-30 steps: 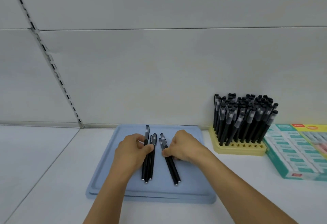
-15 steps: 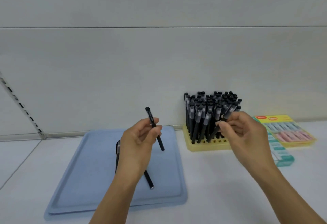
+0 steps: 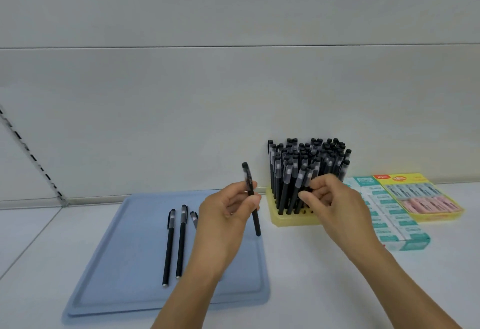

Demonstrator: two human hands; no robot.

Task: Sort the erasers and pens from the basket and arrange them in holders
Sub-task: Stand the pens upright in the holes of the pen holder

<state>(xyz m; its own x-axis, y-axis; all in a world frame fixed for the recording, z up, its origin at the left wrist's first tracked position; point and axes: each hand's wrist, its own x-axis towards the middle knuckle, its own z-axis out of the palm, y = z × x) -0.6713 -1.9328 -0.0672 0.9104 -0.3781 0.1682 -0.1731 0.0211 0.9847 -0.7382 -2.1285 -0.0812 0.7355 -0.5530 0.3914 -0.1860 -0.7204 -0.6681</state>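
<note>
Centre frame, the left hand (image 3: 228,209) pinches a slim black capped pen (image 3: 251,198) upright above the pale blue plastic tray (image 3: 124,263); the right hand's (image 3: 330,198) grip curls among black pens in the yellow slotted holder (image 3: 291,218).

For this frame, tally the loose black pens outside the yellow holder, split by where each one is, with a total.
Black pens lying on the blue tray: 3 (, the third partly hidden behind the left hand)
Black pen held in the left hand: 1
Total: 4
</note>
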